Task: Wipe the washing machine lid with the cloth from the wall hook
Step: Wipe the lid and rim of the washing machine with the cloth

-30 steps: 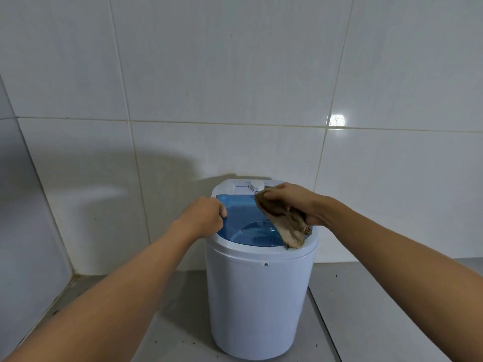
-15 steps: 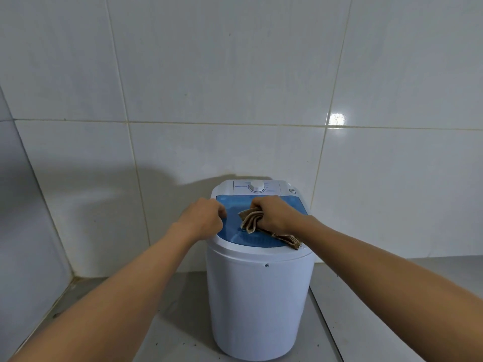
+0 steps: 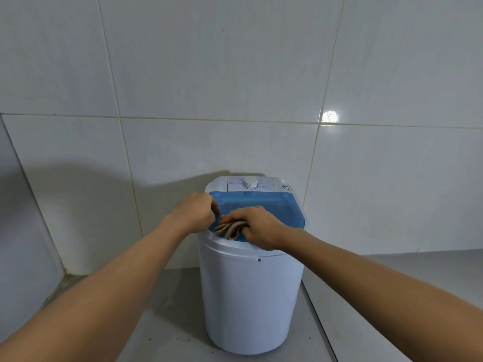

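Pressing the bunched cloth [image 3: 228, 228] onto the blue lid's [image 3: 264, 207] front-left edge, my right hand [image 3: 257, 226] grips it; my left hand [image 3: 194, 214], fisted, touches the rim. Panel writing unreadable.

"What was the wall [image 3: 235, 74] like?"

"It had big white tiles with thin lines between them. A bright spot of light [image 3: 329, 116] shone on one tile."

"And down low?"

"The floor [image 3: 167, 322] was grey with little dark specks. Another wall [image 3: 15, 231] met the first one in a corner on the left. A big soft shadow [image 3: 104, 184] lay across the tiles."
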